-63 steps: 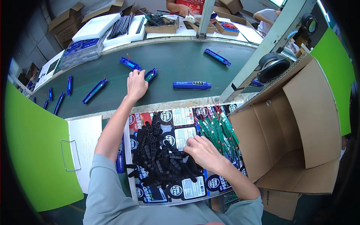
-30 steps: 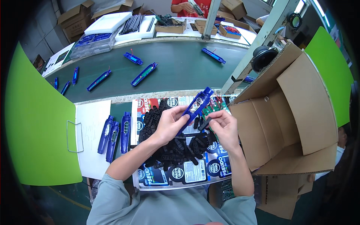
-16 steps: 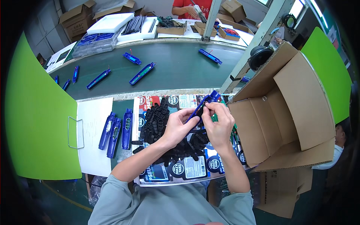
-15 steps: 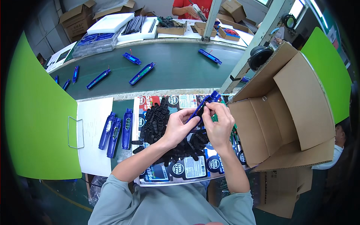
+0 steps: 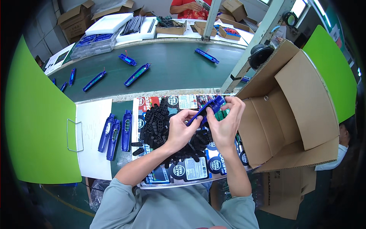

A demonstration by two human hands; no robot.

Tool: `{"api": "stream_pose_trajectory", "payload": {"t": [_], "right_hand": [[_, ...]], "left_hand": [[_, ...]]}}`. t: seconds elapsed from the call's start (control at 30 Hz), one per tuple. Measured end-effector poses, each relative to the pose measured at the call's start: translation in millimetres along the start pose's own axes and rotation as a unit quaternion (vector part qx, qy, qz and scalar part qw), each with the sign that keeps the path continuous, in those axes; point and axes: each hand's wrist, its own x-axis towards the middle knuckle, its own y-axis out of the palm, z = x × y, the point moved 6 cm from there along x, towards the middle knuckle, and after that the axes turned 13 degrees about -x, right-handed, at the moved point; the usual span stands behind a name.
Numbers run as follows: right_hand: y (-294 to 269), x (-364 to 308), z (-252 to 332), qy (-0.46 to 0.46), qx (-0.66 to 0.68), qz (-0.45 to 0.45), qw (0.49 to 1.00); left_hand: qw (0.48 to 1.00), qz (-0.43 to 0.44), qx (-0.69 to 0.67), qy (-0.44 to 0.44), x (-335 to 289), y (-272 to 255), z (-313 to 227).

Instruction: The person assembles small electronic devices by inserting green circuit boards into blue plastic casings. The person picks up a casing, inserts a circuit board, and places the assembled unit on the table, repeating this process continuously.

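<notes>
Above the mat I hold a long blue plastic housing [image 5: 216,102], tilted up to the right, its hollow side showing something dark inside. My left hand [image 5: 180,129] is closed round its lower end, thumb on the near edge. My right hand [image 5: 225,124] grips the upper end, with the thumb pressed into the hollow and the fingers behind. Under my hands lies a pile of small black ribbed plastic pieces [image 5: 155,124]. Green circuit boards [image 5: 222,114] show partly behind my right hand. To the left lie three more blue housings [image 5: 126,131], apart from my hands.
An open cardboard box [image 5: 263,129] stands close on the right. Beyond the printed mat [image 5: 156,178] runs a green conveyor belt [image 5: 164,57] carrying several blue housings with wires. Green panels [image 5: 45,122] flank the place. Across the belt a person in red [image 5: 190,11] handles a part.
My right hand has gone from a fingertip pinch at the housing's middle to a grip on its upper end, thumb inside. Housings on the belt have shifted slightly left, and the view has moved slightly.
</notes>
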Motion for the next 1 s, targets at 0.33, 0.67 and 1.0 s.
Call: {"api": "stream_pose_trajectory", "payload": {"t": [0.33,0.67,1.0], "right_hand": [[8,33,-79,0.139,0.214,0.193,0.947],[55,-19,-142,0.032,-0.217,0.286,0.933],[47,-17,-140,0.046,-0.156,0.261,0.952]], "left_hand": [[0.993,-0.003,-0.077,-0.092,7,-16,-15],[0.988,-0.014,-0.09,-0.126,3,-32,-8],[0.985,-0.001,-0.111,-0.131,-1,-33,2]]}}
